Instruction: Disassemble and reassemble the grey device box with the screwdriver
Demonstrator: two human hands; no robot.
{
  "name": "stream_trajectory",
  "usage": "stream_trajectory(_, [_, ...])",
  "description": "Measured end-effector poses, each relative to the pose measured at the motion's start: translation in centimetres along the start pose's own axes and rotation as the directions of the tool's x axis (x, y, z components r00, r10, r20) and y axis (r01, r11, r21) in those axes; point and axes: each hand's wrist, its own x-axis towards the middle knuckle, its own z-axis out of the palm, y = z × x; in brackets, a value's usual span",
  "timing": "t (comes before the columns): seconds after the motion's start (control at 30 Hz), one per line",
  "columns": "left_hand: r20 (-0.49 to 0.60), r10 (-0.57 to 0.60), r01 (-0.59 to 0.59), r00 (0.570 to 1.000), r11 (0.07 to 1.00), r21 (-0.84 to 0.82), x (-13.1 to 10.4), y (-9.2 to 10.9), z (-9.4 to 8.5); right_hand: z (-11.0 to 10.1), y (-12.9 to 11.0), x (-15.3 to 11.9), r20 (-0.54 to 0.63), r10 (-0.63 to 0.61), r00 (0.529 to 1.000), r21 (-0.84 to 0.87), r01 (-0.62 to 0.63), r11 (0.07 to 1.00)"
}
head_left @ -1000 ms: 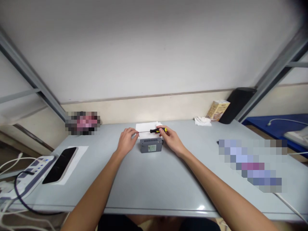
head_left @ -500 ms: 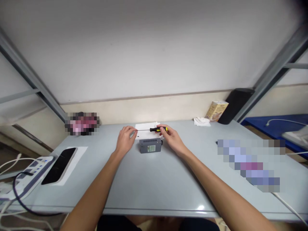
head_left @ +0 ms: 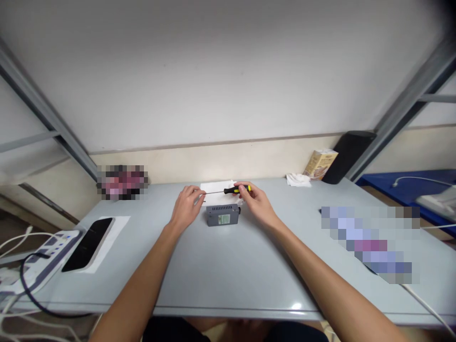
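My right hand is closed round the black and yellow handle of a screwdriver, which lies nearly level with its shaft pointing left. The fingertips of my left hand are pinched together at the tip of that shaft. Whatever tiny thing may be between them is too small to make out. Below the screwdriver, a small grey metal box with vent slots and a pale green label stands on the desk. A white sheet of paper lies behind it, with a tiny dark speck by my left fingers.
To the left, a black phone rests on white paper beside a power strip with cables. At the back right stand a yellow carton, a black cylinder and a crumpled tissue. Blurred-out items lie at both sides.
The screwdriver has shifted slightly right and its handle end has tipped up a little. Both hands keep their grip, and the grey box stays in place.
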Motion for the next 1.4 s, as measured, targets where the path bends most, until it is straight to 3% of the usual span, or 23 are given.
stream_trajectory(0.2, [0.016, 0.054, -0.053, 0.998, 0.997, -0.063, 0.1, 0.7, -0.7, -0.4, -0.5, 0.0, -0.050, -0.048, 0.998, -0.008, 0.048, 0.999])
stream_trajectory(0.53, [-0.018, 0.038, -0.041, 0.999, 0.973, -0.227, 0.0, 1.6, -0.7, -0.6, -1.4, 0.0, -0.097, -0.097, 0.991, 0.025, 0.100, 0.995])
stream_trajectory(0.73, [0.011, -0.091, 0.089, 0.996, 0.921, -0.378, 0.6, 2.6, -2.2, -0.9, -2.2, -0.2, -0.182, -0.119, 0.976, 0.050, 0.130, 0.990])
stream_trajectory(0.87, [0.143, -0.172, 0.222, 0.975, 0.820, -0.527, 0.8, 3.2, -3.2, -1.2, -2.7, -0.3, -0.169, -0.113, 0.979, 0.093, 0.130, 0.987])
stream_trajectory(1.0, [0.291, -0.138, 0.288, 0.947, 0.765, -0.576, 0.7, 3.5, -3.7, -1.1, -2.6, -0.4, -0.128, -0.117, 0.985, 0.094, 0.130, 0.987])
stream_trajectory(1.4, [0.414, -0.046, 0.301, 0.909, 0.760, -0.576, 0.5, 2.9, -3.0, -0.8, -2.7, -0.7, -0.091, -0.110, 0.990, 0.083, 0.118, 0.990])
